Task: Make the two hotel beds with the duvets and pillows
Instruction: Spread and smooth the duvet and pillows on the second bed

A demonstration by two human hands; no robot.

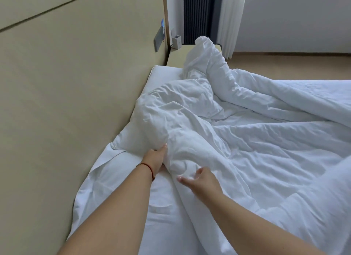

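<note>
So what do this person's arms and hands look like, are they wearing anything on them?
Both arms are bare from as far up as the picture shows, with no sleeves or gloves. The left hand has a thin red cord bracelet round its wrist. The right hand shows no ring, watch or band. The fingernails look short and unpainted, though the fingers of the right hand are a little blurred.

soft even daylight, slight motion blur, wide-angle edge bending
</note>
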